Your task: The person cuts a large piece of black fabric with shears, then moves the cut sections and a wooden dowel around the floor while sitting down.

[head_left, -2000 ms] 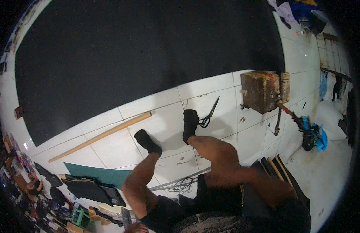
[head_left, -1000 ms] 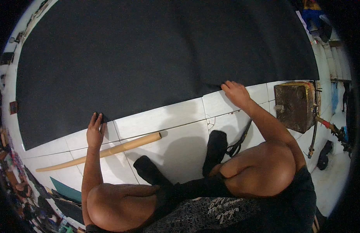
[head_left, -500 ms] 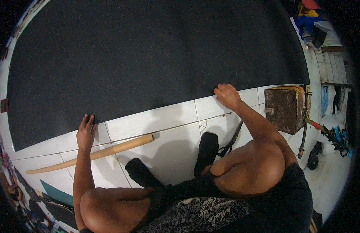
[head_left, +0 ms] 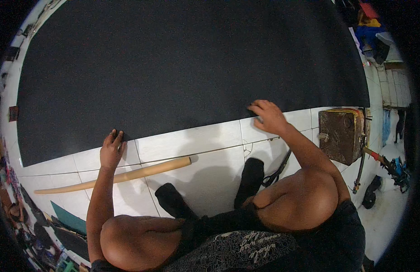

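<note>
A wide sheet of black fabric (head_left: 187,68) lies spread flat over the white tiled floor. My left hand (head_left: 112,150) rests its outstretched fingertips on the near edge of the sheet, toward the left. At the near edge right of the middle, my right hand (head_left: 268,117) has its fingers apart, with fingertips over the cloth and the thumb by the border. Nothing shows in either hand. A long tan cardboard tube (head_left: 151,170) lies on the tiles between the sheet and my feet. Black scissors (head_left: 277,173) sit beside my right foot, partly hidden by my knee.
A worn brown box (head_left: 339,136) stands at the right, by the sheet's near right corner. Next to it is a thin rod with a red band (head_left: 373,153). A green board (head_left: 67,217) lies at lower left. Clutter lines the far left and right edges.
My right hand has loosened from a curled pose, its thumb and fingers now spreading apart at the edge. The left hand stays on the cloth. The whole view has shifted slightly.
</note>
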